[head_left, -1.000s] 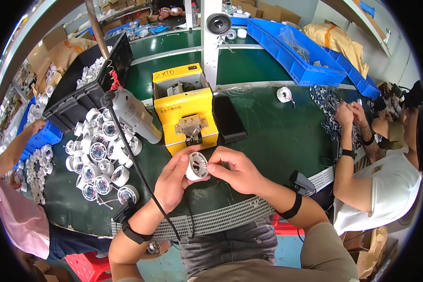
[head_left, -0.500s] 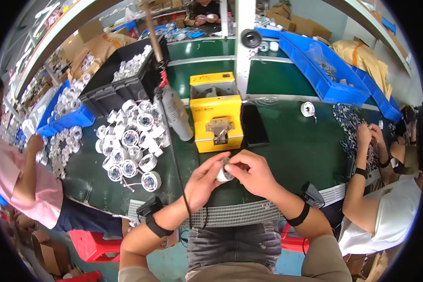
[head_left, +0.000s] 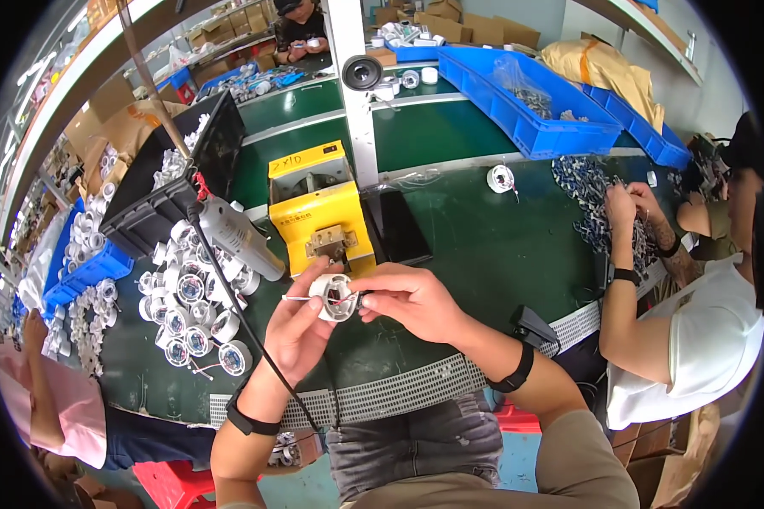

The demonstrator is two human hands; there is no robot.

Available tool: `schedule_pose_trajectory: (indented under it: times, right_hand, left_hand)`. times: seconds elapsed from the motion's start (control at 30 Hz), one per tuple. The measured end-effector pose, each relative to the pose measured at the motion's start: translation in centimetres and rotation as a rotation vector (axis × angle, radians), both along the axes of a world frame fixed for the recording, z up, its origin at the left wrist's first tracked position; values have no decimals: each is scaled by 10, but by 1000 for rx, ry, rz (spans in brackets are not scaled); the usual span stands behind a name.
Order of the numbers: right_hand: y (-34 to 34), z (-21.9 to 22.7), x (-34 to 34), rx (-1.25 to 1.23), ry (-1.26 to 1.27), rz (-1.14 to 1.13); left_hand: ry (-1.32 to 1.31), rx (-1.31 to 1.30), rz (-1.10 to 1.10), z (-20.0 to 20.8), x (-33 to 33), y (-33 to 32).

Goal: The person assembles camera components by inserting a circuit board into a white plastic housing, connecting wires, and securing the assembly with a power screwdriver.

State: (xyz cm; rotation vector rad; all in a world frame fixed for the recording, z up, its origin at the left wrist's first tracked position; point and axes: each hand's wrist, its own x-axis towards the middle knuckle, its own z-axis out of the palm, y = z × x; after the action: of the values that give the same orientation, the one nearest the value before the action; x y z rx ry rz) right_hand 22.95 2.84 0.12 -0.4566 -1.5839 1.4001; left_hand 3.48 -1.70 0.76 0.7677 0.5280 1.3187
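My left hand is closed round the side of a white round housing, whose open face is turned up. Red and white wires show inside it, and a white wire end sticks out on its left. At the housing's right edge, the fingers of my right hand are pinched together on a small dark piece too small to name. Just beyond my hands stands a yellow machine with a metal fixture on its front. To the left lies a pile of similar white housings, several with circuit boards showing.
A grey cylindrical power tool hangs left of the machine, its black cord crossing my left forearm. A flat black device lies right of the machine. One white housing sits farther right. A blue bin stands behind. Co-workers sit on both sides.
The view has swung right, so the bench things appear farther left. The housing has been turned so its open face and wires show, and my right fingers have moved to its right edge.
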Motion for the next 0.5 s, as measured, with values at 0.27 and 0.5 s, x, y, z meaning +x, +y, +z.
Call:
schedule_pose_trajectory:
  times: [0.27, 0.5]
  right_hand:
    - [-3, 2, -4, 224, -188, -211]
    - [-6, 4, -7, 372, -201, -409]
  left_hand:
    - [137, 145, -128, 0, 5, -2]
    - [180, 139, -103, 3, 13, -3]
